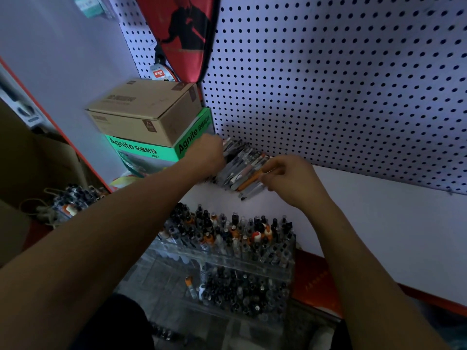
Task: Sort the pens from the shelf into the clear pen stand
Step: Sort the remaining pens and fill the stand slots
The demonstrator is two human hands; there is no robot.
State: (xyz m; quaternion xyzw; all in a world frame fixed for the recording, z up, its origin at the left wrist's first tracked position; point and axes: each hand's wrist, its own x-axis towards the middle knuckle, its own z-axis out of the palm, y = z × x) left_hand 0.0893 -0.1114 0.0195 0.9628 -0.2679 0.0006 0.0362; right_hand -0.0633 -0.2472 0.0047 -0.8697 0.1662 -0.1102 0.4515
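While our left hand (211,154) reaches to the back corner of the white shelf (366,215), its grip curls around the far end of the pile of pens (242,168), though the fingers themselves lie behind the knuckles and we cannot tell exactly how many pens they clasp. Our right hand (290,178) sits at the near end of the same pile, thumb and forefinger pinching an orange pen (249,182), the other fingers loosely curled beneath.

The pens lie heaped on their sides against the pegboard wall (341,84), in the shelf's back left corner, a mix of grey, black, clear and orange barrels.

Nearer to us, at the front edge of the shelf, stands the clear pen stand (227,258), stepped in tiers and already crowded with upright pens, caps showing black, white and orange.

Left of the pile, a brown cardboard box (146,114) rests on a green box (149,150). Above them a red bag (187,36) hangs on the pegboard.
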